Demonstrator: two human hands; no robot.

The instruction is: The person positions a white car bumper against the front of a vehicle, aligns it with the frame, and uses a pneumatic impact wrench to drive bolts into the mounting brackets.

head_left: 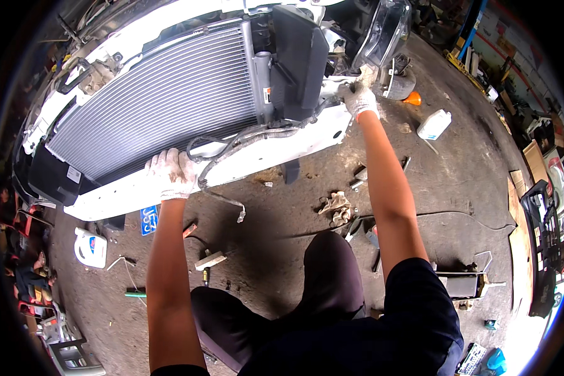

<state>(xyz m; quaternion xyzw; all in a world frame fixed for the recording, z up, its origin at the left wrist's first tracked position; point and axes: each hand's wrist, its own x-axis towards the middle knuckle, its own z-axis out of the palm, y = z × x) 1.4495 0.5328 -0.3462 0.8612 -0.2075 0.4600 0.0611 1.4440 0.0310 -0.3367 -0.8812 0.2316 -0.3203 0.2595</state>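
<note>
A long white metal crossbeam (294,148) runs along the lower front of an opened-up car, below a silver finned radiator (163,94). My left hand (171,173), in a stained white glove, has its fingers wrapped over the beam's upper edge, left of its middle. At the beam's right end my right hand (360,100), gloved too, is closed around the metal; its fingertips are partly hidden. Beside my left hand lies a dark wiring harness (232,150), its loose connector end dangling below the beam. A black plastic panel (299,62) stands to the radiator's right.
On the dirty floor are a white jug (91,248), a blue plate (149,220), a white bottle (434,125), an orange funnel (413,98) and crumpled gloves (337,208). A thin cable (445,212) crosses to the right, where a black bumper part (541,244) leans.
</note>
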